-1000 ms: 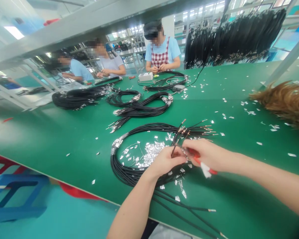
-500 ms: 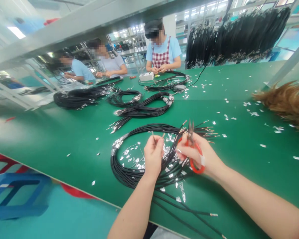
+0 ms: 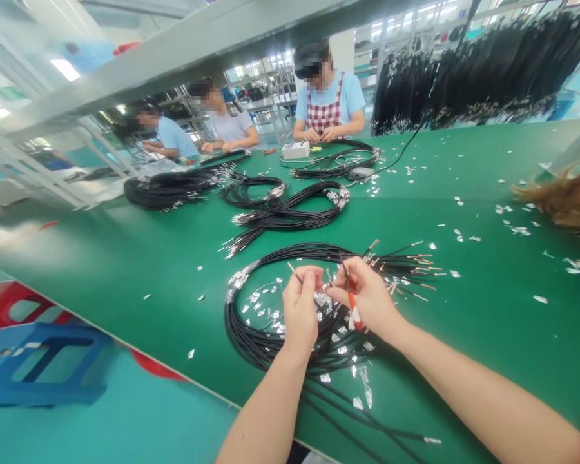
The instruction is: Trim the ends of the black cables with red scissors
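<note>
My left hand (image 3: 301, 308) is closed on a thin black cable (image 3: 294, 273), whose bare end sticks up past the fingers. My right hand (image 3: 367, 295) is closed round red-handled scissors (image 3: 352, 303), dark blades pointing up. Its fingertips are close to the left hand's, near a short cable end; whether they pinch it I cannot tell. Under both hands lies a large coil of black cables (image 3: 244, 335), bound with silvery wrapping (image 3: 241, 277) at its left. Many stripped coppery ends (image 3: 423, 265) fan out to the right. Foil scraps (image 3: 256, 299) lie inside the coil.
More black cable coils (image 3: 314, 206) lie farther back on the green table (image 3: 174, 258). Several people (image 3: 331, 103) sit across it. A grey beam crosses overhead, and black cables (image 3: 483, 77) hang at the back right. Brown hair (image 3: 565, 200) shows at right; stools (image 3: 43, 364) stand lower left.
My right hand has turned and moved in to my left hand, and the scissors have swung from facing me to edge-on. The whole view has shifted slightly.
</note>
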The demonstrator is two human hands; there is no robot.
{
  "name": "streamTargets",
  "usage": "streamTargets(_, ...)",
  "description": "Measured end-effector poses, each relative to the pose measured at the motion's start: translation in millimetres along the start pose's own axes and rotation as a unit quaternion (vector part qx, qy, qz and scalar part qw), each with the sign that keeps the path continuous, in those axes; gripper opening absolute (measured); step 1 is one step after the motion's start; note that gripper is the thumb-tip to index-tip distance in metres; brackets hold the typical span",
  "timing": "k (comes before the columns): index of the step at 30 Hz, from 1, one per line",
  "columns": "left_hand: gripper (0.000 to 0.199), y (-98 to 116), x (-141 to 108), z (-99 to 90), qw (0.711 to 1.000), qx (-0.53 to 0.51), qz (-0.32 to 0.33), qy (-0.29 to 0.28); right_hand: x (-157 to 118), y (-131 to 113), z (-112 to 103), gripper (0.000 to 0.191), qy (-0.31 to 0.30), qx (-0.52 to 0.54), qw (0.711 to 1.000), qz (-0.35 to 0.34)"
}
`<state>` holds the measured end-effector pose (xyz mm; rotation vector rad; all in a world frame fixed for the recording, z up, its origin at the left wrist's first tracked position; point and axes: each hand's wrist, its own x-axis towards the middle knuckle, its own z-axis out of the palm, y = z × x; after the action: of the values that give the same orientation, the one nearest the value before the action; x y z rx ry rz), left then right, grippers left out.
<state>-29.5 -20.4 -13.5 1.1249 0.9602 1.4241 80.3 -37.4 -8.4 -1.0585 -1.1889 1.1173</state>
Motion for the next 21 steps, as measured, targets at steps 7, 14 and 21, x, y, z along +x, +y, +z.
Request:
streamTargets(7,0.016,0.0,-2.8,3.3,0.997,0.073,0.034,-0.022,-6.5,3.5,-14.4,0.030,-0.019,-0.131,0.991,-0.011)
streamTargets(14,0.009,-0.1,-5.5,3.0,0.979,0.185,0.079,-0.040,-8.7,8.9,-17.7,0.026,-0.020,-0.155,0.987,-0.036)
streamTargets(21,0.014,-3.7,-0.9,-0.4,0.993,0.094,0.013,-0.070,-8.7,5.9,-16.5,0.026,-0.010,-0.130,0.991,-0.009)
